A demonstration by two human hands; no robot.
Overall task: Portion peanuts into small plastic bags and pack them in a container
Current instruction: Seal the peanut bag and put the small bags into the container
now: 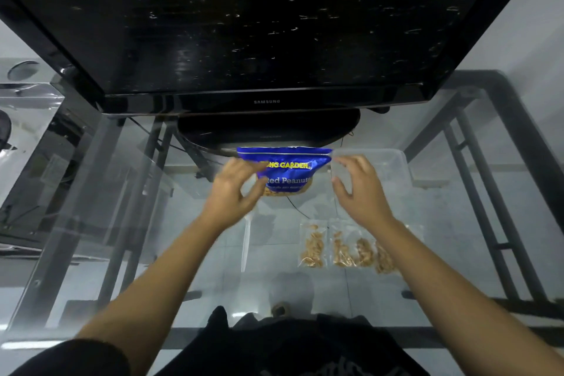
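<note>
- The step in hand looks like getting more nuts: both hands are up at the shiny blue foil peanut bag (pixel 287 172), in the middle of the frame just under the big black TV (pixel 265 24).
- The left hand (pixel 233 189) is bent like a letter C at the bag's left edge. It is blurry, so I cannot tell if its grip pinches the bag or only comes near.
- The right hand (pixel 358 186) is just beside the bag's right edge, its grip spread and loose, holding nothing.
- Some small clear plastic bags (pixel 312 246) lie flat in the lower right of the frame, lumpy with tan peanuts.
- The clear boxy plastic container (pixel 393 162) sits at the right, behind the right hand. I see no small bags in it.
- A thin white plastic spoon (pixel 246 241) lies below the blue bag.
- All of it rests on a smooth see-through glass worktop (pixel 152 223).
- Next, I think the crinkly bag top must be held wide so nuts do not spill.
</note>
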